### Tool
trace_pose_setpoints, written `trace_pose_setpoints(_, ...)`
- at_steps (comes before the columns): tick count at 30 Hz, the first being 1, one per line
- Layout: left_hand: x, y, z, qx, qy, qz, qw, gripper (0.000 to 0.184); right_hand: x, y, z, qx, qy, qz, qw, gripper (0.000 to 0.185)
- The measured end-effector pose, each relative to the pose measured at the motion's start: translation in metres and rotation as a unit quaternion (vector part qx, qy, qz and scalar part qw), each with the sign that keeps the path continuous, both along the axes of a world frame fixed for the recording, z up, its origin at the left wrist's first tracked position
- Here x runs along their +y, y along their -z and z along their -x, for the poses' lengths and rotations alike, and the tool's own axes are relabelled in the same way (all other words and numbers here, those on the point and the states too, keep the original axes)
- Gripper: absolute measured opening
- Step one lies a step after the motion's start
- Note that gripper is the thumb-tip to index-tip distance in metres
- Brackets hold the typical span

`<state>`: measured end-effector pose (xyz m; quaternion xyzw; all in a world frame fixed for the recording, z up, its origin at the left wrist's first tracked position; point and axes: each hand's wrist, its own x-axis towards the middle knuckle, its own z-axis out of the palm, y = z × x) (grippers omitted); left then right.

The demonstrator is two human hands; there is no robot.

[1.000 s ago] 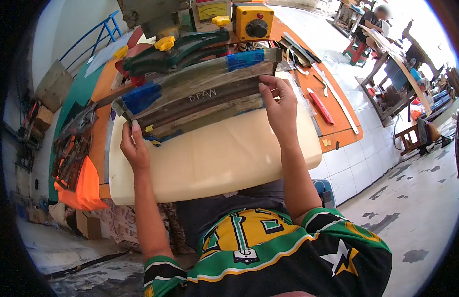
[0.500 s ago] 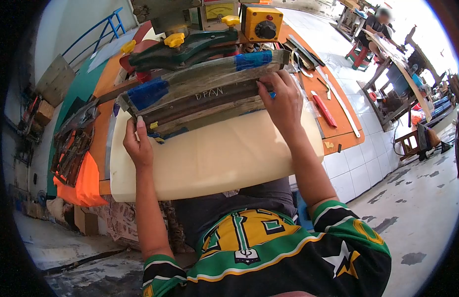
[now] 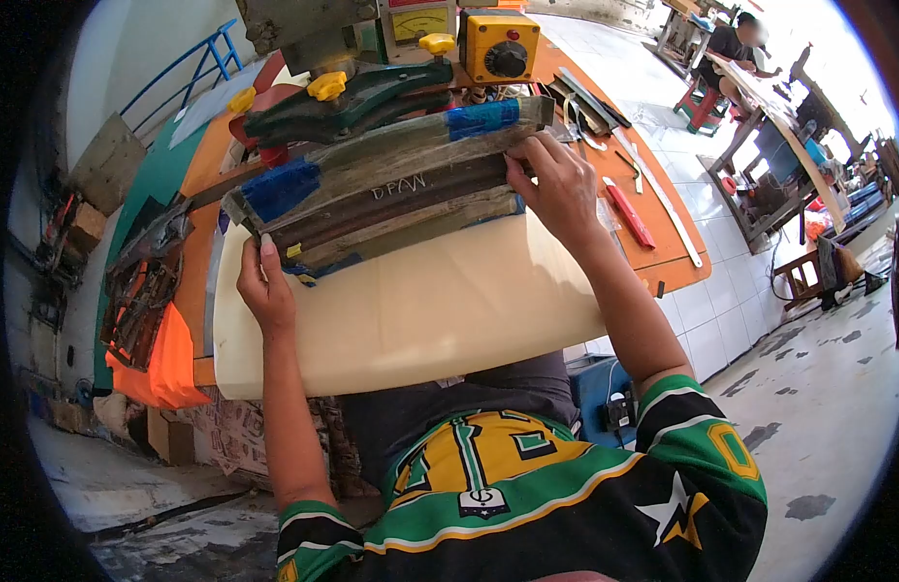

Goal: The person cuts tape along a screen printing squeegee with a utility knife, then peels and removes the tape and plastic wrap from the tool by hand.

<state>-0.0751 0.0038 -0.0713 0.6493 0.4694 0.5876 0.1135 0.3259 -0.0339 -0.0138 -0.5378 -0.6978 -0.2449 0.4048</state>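
Note:
A long dark frame-like metal block (image 3: 401, 184), with "DPAW" handwritten on a brown bar and blue tape near its ends, lies tilted in front of me. My left hand (image 3: 265, 283) grips its lower left end, the thumb on the near face. At the opposite end, my right hand (image 3: 558, 184) pinches the block's edge with thumb and bent fingers; part of that grip is hidden. Beneath the block, a smooth cream sheet (image 3: 411, 315) drapes over the near table edge toward my lap. Behind it stands a dark green clamp-like machine part (image 3: 372, 100) with yellow knobs.
A yellow box with a black dial (image 3: 498, 48) stands at the back. On the orange tabletop (image 3: 677, 262) lie a red cutter (image 3: 629, 213) and a metal ruler (image 3: 668, 202). Dark metal strips (image 3: 139, 310) and orange material (image 3: 168, 359) are at left. Another person (image 3: 736, 58) sits far right.
The block has shifted slightly left and tipped, showing more of its lower near side. My right forearm has swung outward to the right. Both hands keep hold.

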Motion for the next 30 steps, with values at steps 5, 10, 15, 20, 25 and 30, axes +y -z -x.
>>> trace_pose_setpoints(5, 0.000, 0.000, -0.003, -0.013, 0.006, -0.018, 1.000, 0.030, 0.006, -0.001, -0.002, 0.013, -0.001, -0.009, 1.000, 0.017)
trace_pose_setpoints(10, 0.000, 0.000, 0.000, -0.004, 0.001, -0.010, 1.000, 0.030, 0.004, -0.006, -0.004, 0.008, -0.041, 0.006, 0.999, 0.016)
trace_pose_setpoints(15, -0.003, -0.004, -0.004, -0.014, -0.004, -0.007, 1.000, 0.030, 0.001, -0.004, -0.004, -0.006, -0.038, 0.008, 0.999, 0.015)
trace_pose_setpoints(20, -0.002, -0.001, -0.001, -0.013, -0.004, -0.003, 1.000, 0.029, 0.002, -0.003, -0.002, -0.008, -0.043, -0.011, 0.999, 0.015)
trace_pose_setpoints(25, -0.002, -0.003, -0.004, -0.008, 0.001, -0.022, 1.000, 0.029, 0.004, 0.001, -0.001, -0.006, -0.031, -0.020, 0.999, 0.014)
trace_pose_setpoints(30, -0.003, -0.004, -0.004, -0.010, 0.005, -0.013, 1.000, 0.029, 0.008, 0.003, -0.007, 0.043, -0.033, -0.017, 0.998, 0.013)
